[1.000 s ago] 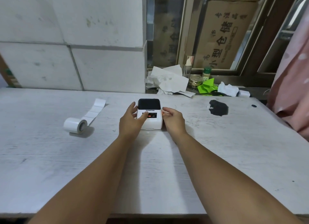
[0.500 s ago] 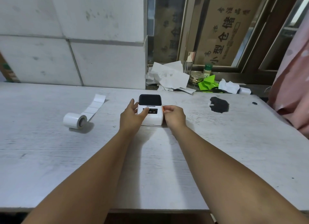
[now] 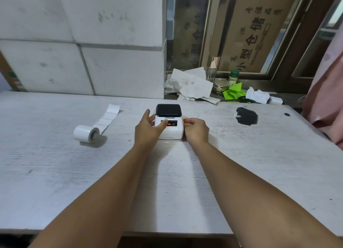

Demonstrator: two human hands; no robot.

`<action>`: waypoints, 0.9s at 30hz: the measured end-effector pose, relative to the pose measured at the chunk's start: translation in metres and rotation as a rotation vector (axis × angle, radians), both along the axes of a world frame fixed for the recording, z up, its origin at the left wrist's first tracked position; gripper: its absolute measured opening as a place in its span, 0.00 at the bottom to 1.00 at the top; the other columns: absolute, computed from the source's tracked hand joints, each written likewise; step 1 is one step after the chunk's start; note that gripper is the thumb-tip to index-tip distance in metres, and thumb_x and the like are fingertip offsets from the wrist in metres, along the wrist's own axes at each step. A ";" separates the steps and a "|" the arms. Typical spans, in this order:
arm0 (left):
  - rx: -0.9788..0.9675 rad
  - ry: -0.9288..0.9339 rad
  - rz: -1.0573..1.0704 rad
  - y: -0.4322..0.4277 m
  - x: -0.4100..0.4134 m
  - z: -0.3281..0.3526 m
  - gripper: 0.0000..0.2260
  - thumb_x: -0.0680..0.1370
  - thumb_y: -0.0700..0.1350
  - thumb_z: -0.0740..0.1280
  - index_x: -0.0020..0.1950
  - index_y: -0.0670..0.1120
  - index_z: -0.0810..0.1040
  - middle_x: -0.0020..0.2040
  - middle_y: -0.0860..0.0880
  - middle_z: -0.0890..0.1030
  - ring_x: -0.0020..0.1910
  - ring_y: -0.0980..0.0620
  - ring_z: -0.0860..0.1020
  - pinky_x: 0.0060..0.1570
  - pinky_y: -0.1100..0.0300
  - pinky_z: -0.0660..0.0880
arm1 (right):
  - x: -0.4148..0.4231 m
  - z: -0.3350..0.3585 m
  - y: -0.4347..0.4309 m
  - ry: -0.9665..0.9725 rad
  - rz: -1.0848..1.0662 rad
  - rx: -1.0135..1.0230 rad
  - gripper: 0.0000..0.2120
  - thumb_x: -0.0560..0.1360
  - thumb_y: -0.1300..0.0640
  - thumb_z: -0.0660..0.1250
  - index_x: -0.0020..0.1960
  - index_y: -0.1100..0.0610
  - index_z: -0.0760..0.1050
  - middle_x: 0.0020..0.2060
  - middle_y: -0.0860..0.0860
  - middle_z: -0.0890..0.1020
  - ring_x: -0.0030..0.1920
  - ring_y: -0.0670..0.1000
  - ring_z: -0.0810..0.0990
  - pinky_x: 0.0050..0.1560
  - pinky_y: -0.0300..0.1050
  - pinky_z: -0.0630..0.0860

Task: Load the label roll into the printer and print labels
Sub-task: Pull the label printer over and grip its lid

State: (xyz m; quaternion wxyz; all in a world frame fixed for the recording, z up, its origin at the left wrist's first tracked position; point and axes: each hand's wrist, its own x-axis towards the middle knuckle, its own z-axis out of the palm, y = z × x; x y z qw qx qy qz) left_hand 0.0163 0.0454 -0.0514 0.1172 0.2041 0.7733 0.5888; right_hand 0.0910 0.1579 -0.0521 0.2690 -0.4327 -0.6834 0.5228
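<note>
A small white label printer [image 3: 171, 132] with a black lid and a lit red display sits at the middle of the white table [image 3: 55, 183]. My left hand [image 3: 147, 131] grips its left side, thumb resting on the front panel. My right hand [image 3: 196, 130] presses against the printer's right side, fingertips at an orange tab there. A white label roll [image 3: 86, 133] lies on its side to the left, a strip of labels trailing away from it toward the wall.
Crumpled white papers [image 3: 189, 86], a clear tube, a small green-capped bottle [image 3: 233, 77], green paper [image 3: 234, 94] and scissors clutter the sill behind. A black patch [image 3: 246, 116] marks the table at right. Pink cloth [image 3: 326, 92] hangs at the far right edge.
My right hand's fingers have curled in against the printer's right side at the orange tab. The left thumb has stayed on the front panel. The view has tilted slightly.
</note>
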 end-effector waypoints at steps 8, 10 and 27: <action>-0.008 0.027 0.054 -0.001 0.002 -0.003 0.14 0.74 0.50 0.70 0.54 0.47 0.71 0.49 0.57 0.76 0.52 0.56 0.76 0.41 0.66 0.68 | 0.006 0.002 -0.007 -0.019 -0.002 0.131 0.11 0.78 0.53 0.60 0.53 0.57 0.77 0.49 0.52 0.82 0.46 0.52 0.76 0.47 0.41 0.69; 0.008 0.021 0.082 -0.001 0.001 -0.002 0.13 0.75 0.51 0.69 0.54 0.47 0.73 0.51 0.56 0.77 0.50 0.57 0.75 0.41 0.67 0.67 | 0.006 0.000 -0.011 -0.003 -0.004 0.183 0.10 0.78 0.56 0.60 0.52 0.58 0.77 0.48 0.53 0.83 0.48 0.53 0.78 0.47 0.43 0.72; 0.004 0.096 0.063 0.000 -0.001 -0.005 0.09 0.76 0.51 0.67 0.53 0.50 0.80 0.51 0.55 0.80 0.41 0.64 0.76 0.36 0.76 0.67 | 0.010 0.002 -0.010 0.172 0.012 0.039 0.10 0.72 0.52 0.69 0.52 0.51 0.74 0.43 0.43 0.80 0.43 0.44 0.77 0.40 0.30 0.67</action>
